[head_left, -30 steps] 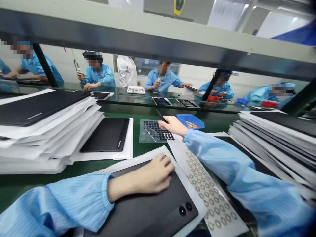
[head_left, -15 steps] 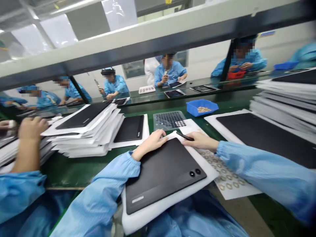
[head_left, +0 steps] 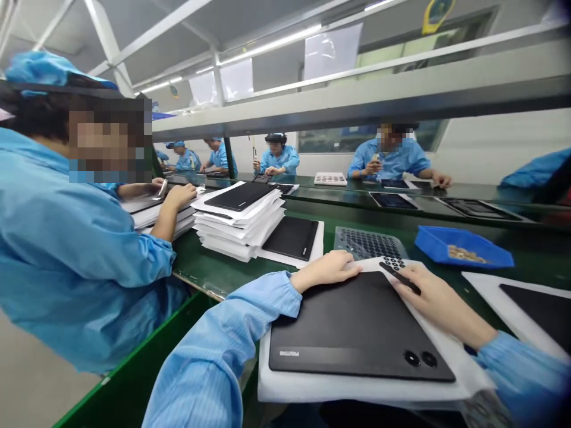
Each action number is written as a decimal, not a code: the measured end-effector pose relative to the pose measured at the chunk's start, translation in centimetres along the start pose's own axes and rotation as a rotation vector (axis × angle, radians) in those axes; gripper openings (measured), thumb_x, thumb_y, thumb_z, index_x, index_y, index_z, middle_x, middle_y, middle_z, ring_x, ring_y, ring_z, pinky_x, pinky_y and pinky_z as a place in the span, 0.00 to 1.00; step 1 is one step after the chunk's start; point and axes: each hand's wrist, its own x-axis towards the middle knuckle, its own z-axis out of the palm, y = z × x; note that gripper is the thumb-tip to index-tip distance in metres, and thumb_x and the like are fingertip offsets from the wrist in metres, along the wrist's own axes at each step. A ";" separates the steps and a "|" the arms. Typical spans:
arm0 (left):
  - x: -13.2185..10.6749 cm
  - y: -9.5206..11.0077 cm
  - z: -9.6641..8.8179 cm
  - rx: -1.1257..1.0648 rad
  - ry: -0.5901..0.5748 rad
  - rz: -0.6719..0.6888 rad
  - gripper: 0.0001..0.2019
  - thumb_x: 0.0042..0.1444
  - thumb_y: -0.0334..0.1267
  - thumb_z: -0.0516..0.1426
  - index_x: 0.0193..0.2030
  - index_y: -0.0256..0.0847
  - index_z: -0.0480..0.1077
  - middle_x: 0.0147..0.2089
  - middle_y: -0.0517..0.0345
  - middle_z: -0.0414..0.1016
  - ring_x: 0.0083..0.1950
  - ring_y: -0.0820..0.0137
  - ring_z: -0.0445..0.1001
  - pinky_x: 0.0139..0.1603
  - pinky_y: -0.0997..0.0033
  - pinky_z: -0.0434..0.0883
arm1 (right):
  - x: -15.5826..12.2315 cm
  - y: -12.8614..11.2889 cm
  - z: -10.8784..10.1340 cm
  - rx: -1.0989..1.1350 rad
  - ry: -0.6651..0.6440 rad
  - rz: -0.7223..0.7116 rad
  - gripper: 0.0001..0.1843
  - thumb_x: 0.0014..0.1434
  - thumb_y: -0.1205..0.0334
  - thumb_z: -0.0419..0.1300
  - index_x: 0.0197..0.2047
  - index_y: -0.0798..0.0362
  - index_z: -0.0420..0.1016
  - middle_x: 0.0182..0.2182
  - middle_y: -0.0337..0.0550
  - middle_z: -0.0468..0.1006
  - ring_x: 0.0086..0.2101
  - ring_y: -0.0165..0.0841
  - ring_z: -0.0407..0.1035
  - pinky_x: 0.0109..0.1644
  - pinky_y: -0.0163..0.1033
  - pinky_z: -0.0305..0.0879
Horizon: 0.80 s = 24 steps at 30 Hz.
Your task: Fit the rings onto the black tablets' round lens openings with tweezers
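**Black tablet (head_left: pixel 361 327) lying with its long side across me on a white foam sheet (head_left: pixel 377 389), lower right of the frame.**

My left grip (head_left: pixel 328 270) is open, palm down, its fingers resting at the tablet's upper edge. My right grip (head_left: pixel 439 297) is closed on a slim black tool (head_left: pixel 400 277), which angles down to the right above the tablet's upper right corner. The tablet's long axis runs left to right, with its two round camera lenses (head_left: pixel 419 358) toward the lower right. Beyond it on the green surface (head_left: pixel 232 279) sit a sheet of black dots (head_left: pixel 370 244) and a blue tray (head_left: pixel 461 246) of small round parts.
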 end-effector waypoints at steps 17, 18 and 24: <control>-1.3 3.2 -1.4 0.116 -0.173 -0.188 0.15 0.69 0.47 0.39 0.48 0.39 0.57 0.27 0.58 0.68 0.29 0.64 0.72 0.28 0.70 0.63 | -0.8 0.0 0.6 0.449 -0.296 0.631 0.25 0.53 0.36 0.53 0.31 0.52 0.71 0.22 0.45 0.76 0.23 0.39 0.71 0.24 0.40 0.65; -1.3 3.3 -1.4 0.098 -0.162 -0.198 0.15 0.69 0.47 0.39 0.48 0.39 0.57 0.28 0.57 0.69 0.30 0.64 0.72 0.29 0.70 0.63 | -1.2 -0.5 0.5 0.530 -0.346 0.680 0.25 0.52 0.37 0.55 0.31 0.53 0.71 0.19 0.44 0.75 0.21 0.39 0.70 0.22 0.39 0.64; -1.6 1.8 -2.1 -0.045 -0.139 -0.228 0.15 0.68 0.48 0.42 0.47 0.40 0.60 0.35 0.57 0.71 0.36 0.68 0.72 0.38 0.71 0.65 | -2.9 -3.4 0.0 1.061 -0.423 0.867 0.20 0.46 0.51 0.67 0.39 0.54 0.72 0.35 0.49 0.82 0.36 0.44 0.77 0.36 0.41 0.75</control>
